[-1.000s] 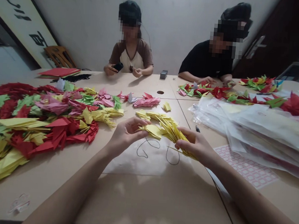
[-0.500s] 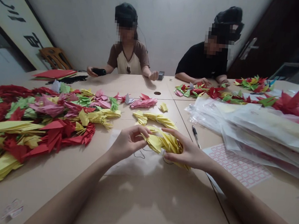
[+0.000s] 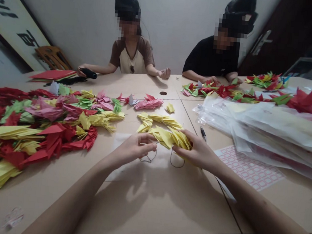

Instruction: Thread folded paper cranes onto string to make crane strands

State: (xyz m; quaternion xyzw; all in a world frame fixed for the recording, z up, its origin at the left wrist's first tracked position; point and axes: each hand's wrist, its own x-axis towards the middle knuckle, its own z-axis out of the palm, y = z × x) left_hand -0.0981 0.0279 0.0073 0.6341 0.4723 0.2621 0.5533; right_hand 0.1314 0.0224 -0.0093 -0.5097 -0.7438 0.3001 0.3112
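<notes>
My right hand (image 3: 197,148) is closed around the near side of a string of folded yellow paper cranes (image 3: 165,136), which curves in a ring on the table. A thin dark cord (image 3: 177,166) loops down below it. My left hand (image 3: 134,148) is at the left end of the near strand, thumb and fingertips pinched together where another part of the cord comes up; the exact grip is partly hidden. One loose yellow crane (image 3: 170,108) lies beyond the ring.
Heaps of red, green, pink and yellow folded paper (image 3: 56,137) cover the left. Plastic bags (image 3: 269,134), a pen (image 3: 203,134) and a red-patterned sheet (image 3: 250,167) lie at right. Two people sit opposite; one holds a black object (image 3: 89,73).
My left hand has come off the yellow cranes and moved slightly down, at the cord. The right hand still holds the strand, now lower. The view has shifted a little.
</notes>
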